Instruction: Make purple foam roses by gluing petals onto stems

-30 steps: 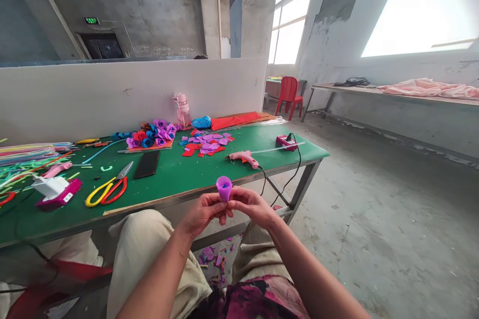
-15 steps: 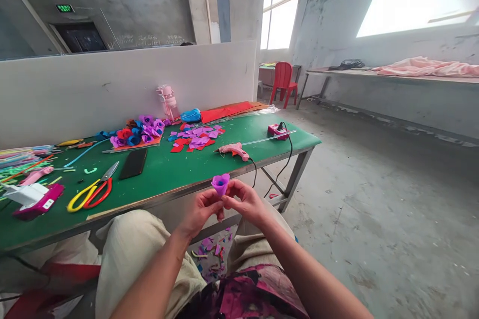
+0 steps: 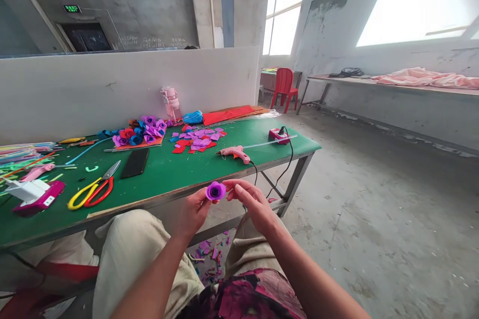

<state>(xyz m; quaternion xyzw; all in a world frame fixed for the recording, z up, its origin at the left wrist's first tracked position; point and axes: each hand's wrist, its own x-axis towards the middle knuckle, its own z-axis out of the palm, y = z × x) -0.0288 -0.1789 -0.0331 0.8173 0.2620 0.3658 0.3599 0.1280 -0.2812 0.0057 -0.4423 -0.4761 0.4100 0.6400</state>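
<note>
A purple paper flower point(image 3: 215, 190) with a dark blue centre is pinched from the left and below by my left hand point(image 3: 196, 211). Its round opening faces up towards me, and its stem is mostly hidden. At the flower's right rim is my right hand point(image 3: 250, 204), its fingers loosely bent and apart. Whether those fingertips touch the petal I cannot tell. Beyond my hands, on the green table point(image 3: 175, 169), lies a pink glue gun point(image 3: 236, 153). Purple and red paper petals point(image 3: 200, 138) are scattered behind it.
Finished-looking flowers point(image 3: 140, 130) are piled left of the petals. Scissors point(image 3: 95, 189), a black phone point(image 3: 135, 162) and a magenta power block point(image 3: 41, 199) lie nearer. A cord point(image 3: 290, 159) hangs over the table's right side from another power block point(image 3: 279, 135). A pink bottle point(image 3: 170, 104) stands behind.
The flower has tipped so its opening faces me, and it has shifted slightly left and down. My right hand has loosened from the flower's base and moved to its right rim.
</note>
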